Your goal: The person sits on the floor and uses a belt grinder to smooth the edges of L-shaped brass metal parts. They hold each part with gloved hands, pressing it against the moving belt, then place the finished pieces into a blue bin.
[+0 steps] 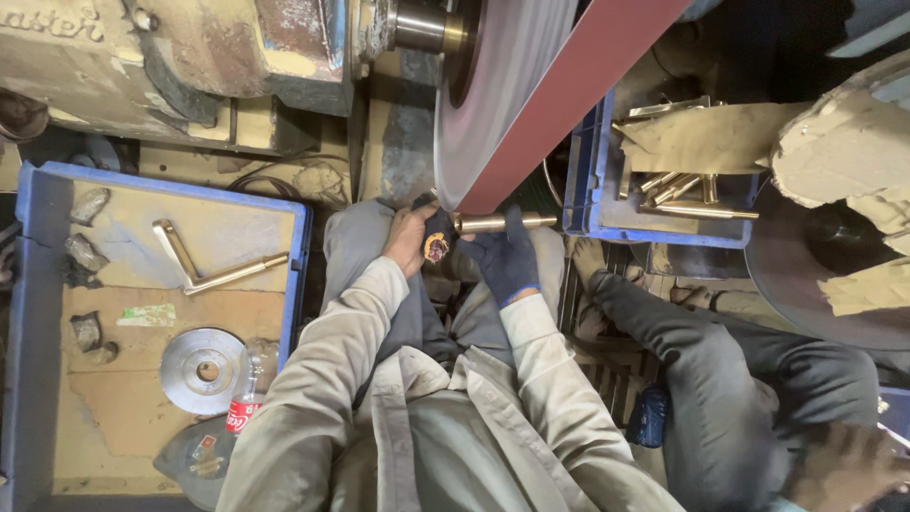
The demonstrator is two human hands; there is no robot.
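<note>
I see first the big old grinding machine with worn paint across the top, and from it the wide reddish-brown abrasive belt runs down over a large pale grey contact wheel. On the left side lies the big blue plastic tray lined with brown cardboard. In it I see two long L-shaped brass-coloured metal handles, a round silver metal disc with a hole in the middle and a clear plastic bottle with a red label. On the right stands a smaller blue plastic crate that holds many short brass-coloured rods, partly under torn cardboard. The leg of another person in dark grey trousers is at the lower right, beside my own knees.

In the middle, just under the lower edge of the belt, is the short brass-coloured metal tube. It lies nearly horizontal and its upper side seems to touch the belt, but I cannot tell it surely. My right hand wears a dark blue glove, and its fingers are closed around the middle of the tube. My left hand is mostly bare, with a dark worn cover on some fingers; it is curled tightly at the left end of the tube and holds it there.
</note>
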